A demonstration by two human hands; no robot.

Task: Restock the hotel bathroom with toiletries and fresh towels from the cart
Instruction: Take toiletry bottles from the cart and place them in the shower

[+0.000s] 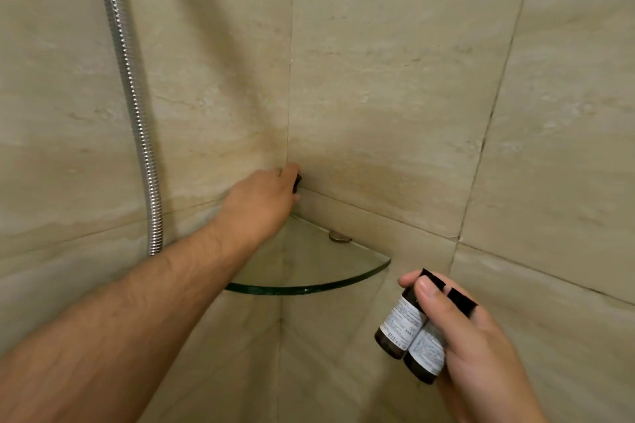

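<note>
The bare left arm [137,312] reaches forward and up from the lower left, nearly straight, with the back of the left hand [263,199] facing the camera. Its fingers curl round a small dark item [297,183] that is mostly hidden. The right hand [477,350] is low at the right, closer in, its thumb pressed across two small dark bottles [409,336] gripped side by side.
</note>
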